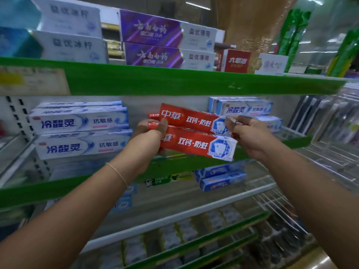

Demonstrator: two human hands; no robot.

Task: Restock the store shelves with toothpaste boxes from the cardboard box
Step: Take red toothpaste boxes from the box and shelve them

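Two red toothpaste boxes are stacked in front of the middle shelf [295, 141]. My left hand [149, 136] grips the left end of the lower red box [196, 145], thumb on its top edge. The right end of the upper red box [188, 119] is pinched by my right hand [250, 134]. Both boxes sit in the gap between white-and-blue toothpaste boxes on the left [79, 131] and on the right [244, 108]. A third red box end peeks out behind at the left. The cardboard box is out of view.
The top shelf [174, 82] carries white, purple and red boxes. Below the middle shelf lie blue boxes [221, 178] and a green box [167, 180]. Wire racks [330, 152] stand at the right. Lower shelves hold dark packets.
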